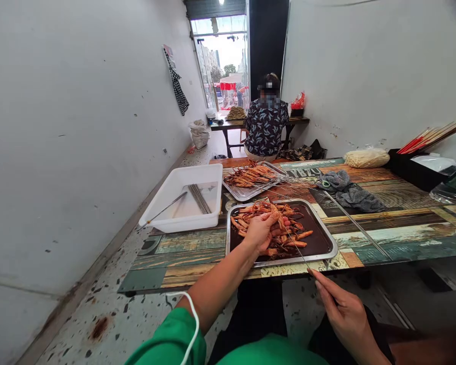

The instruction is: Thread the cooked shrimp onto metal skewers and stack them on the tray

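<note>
My left hand (259, 234) is closed on a reddish-brown marinated food piece (275, 217) above a metal tray (329, 246). Its exact kind is unclear; thin, tentacle-like strands show on similar pieces (300, 244) lying in dark sauce in the tray. A thin metal skewer (299, 249) slants from my right hand (344, 309) up to the held piece. My right thumb and fingers pinch the skewer's near end, just off the table's front edge. Whether the tip is inside the piece is hidden.
A white plastic tub (163, 225) with metal skewers (199, 197) stands at left. Behind my tray, a second tray (237, 195) bears skewered food. Grey cloth (359, 196), loose skewers (355, 223) and a black box (410, 170) are at right. A person (266, 124) sits at a farther table.
</note>
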Tool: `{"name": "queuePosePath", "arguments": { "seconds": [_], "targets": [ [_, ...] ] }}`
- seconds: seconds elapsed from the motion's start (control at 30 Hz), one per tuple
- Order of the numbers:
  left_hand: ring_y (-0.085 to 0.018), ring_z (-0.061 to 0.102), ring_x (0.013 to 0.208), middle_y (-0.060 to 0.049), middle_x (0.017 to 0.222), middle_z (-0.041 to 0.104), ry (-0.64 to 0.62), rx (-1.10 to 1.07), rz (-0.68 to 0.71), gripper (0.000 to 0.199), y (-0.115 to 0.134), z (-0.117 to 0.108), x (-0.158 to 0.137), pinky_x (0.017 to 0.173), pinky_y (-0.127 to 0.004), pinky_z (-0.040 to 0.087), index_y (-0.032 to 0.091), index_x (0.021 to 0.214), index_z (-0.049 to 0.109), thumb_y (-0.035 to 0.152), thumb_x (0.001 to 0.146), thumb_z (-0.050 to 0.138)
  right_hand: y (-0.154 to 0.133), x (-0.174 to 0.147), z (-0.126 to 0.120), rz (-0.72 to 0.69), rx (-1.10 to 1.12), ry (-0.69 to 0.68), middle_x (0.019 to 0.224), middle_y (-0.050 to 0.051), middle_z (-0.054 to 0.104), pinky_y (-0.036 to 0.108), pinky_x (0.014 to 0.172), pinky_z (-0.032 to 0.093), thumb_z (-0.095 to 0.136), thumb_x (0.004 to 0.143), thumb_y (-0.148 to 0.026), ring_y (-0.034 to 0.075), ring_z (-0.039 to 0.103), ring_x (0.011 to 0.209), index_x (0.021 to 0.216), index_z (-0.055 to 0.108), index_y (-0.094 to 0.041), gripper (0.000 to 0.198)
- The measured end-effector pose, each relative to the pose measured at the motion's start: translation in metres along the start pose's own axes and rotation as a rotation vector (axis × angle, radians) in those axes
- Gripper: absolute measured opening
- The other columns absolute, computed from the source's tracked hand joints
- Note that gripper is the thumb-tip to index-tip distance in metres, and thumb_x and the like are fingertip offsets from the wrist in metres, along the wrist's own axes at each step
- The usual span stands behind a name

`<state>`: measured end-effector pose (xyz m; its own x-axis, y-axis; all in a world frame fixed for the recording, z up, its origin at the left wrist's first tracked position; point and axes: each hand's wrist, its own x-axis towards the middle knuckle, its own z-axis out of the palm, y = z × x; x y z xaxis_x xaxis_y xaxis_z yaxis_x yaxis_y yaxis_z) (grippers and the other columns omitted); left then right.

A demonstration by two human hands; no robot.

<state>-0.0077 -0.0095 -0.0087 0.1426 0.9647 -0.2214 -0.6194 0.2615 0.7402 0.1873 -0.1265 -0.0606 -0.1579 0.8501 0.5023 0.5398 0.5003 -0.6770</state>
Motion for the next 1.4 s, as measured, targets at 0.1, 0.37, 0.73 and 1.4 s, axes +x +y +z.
{"name": "queuePosePath", "arguments": {
  "seconds": [0.1, 0.37, 0.73, 1.4],
  "targets": [
    [-0.017, 0.068, 0.070, -0.007, 0.070, 0.067, -0.020, 0.018, 0.004, 0.014, -0.001, 0.001, -0.001, 0.070, -0.031, 0.055, 0.009, 0.073, 0.060, 0.020, 0.072, 0.069, 0.003, -0.002, 0.003, 0.041, 0.012, 0.017, 0.101, 0.006, 0.072, 0.024, 0.073, 0.057, 0.052, 0.084, -0.022, 0.018, 0.071, 0.081, 0.111, 0.067, -0.020, 0.031],
    [-0.017, 0.067, 0.069, -0.007, 0.071, 0.067, -0.029, 0.043, 0.006, 0.016, -0.002, 0.000, -0.002, 0.071, -0.032, 0.055, 0.009, 0.074, 0.059, 0.020, 0.071, 0.071, 0.001, -0.002, 0.011, 0.332, 0.194, -0.034, 0.078, 0.006, 0.071, 0.025, 0.058, 0.053, 0.056, 0.081, -0.037, 0.016, 0.064, 0.062, 0.108, 0.070, -0.019, 0.035],
    [-0.017, 0.068, 0.077, -0.007, 0.079, 0.070, -0.057, -0.058, 0.066, 0.015, 0.007, -0.006, 0.005, 0.074, -0.030, 0.055, 0.011, 0.087, 0.063, 0.021, 0.077, 0.065, -0.009, 0.004, -0.001, 0.804, 0.830, -0.216, 0.053, -0.010, 0.015, 0.019, 0.039, 0.012, 0.061, 0.078, -0.048, 0.005, 0.012, 0.044, 0.116, 0.063, -0.011, 0.053],
    [-0.016, 0.068, 0.071, -0.007, 0.070, 0.068, 0.001, -0.011, -0.005, 0.012, 0.003, -0.002, 0.001, 0.065, -0.025, 0.054, 0.010, 0.070, 0.059, 0.017, 0.074, 0.067, -0.004, 0.001, -0.001, 0.177, 0.061, -0.040, 0.098, 0.005, 0.073, 0.028, 0.071, 0.058, 0.052, 0.084, -0.029, 0.021, 0.071, 0.082, 0.108, 0.069, -0.021, 0.031]
  ]
}}
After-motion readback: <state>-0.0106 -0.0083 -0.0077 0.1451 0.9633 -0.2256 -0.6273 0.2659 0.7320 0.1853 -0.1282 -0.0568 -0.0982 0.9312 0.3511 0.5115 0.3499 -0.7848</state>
